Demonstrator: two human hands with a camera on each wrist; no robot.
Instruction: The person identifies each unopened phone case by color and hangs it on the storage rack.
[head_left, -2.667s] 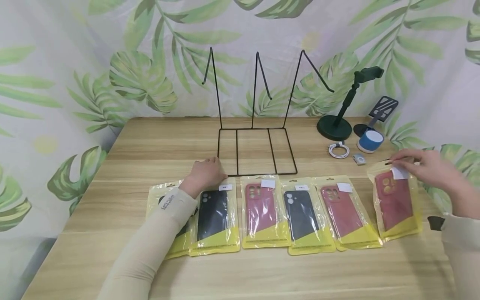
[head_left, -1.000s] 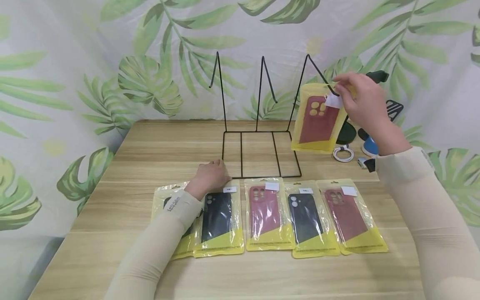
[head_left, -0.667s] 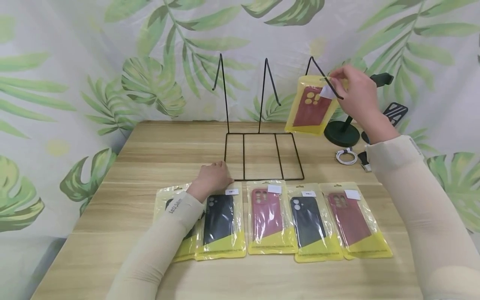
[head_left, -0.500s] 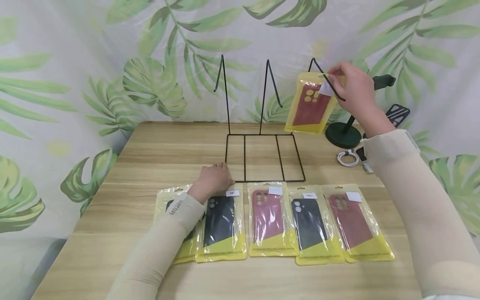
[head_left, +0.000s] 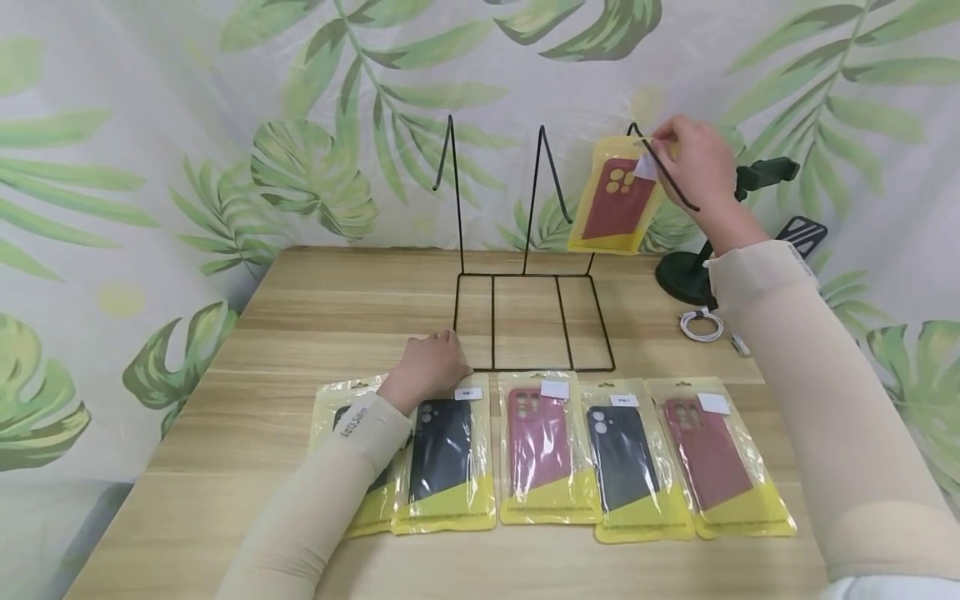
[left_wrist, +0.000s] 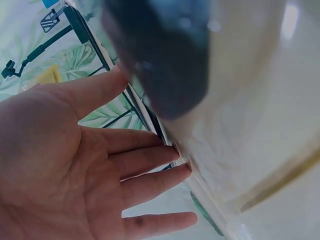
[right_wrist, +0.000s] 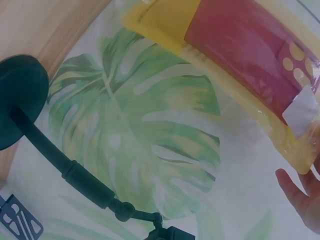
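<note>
My right hand pinches the top corner of a clear, yellow-edged bag holding a red phone case. The bag hangs at the right hook of a black wire display rack, partway back along it, its top hole at the wire. A white label shows on the bag in the right wrist view. My left hand rests at the front left corner of the rack's base. Its fingers are extended against the edge in the left wrist view.
In front of the rack lies a row of bagged phone cases, including a black one and a red one. At the back right stand a green phone stand, a dark slotted stand and a coiled white cable.
My right hand has lifted the bagged red case from the row's right end to the right hook, then moved it back along the wire. The left hand has stayed at the rack's base.
</note>
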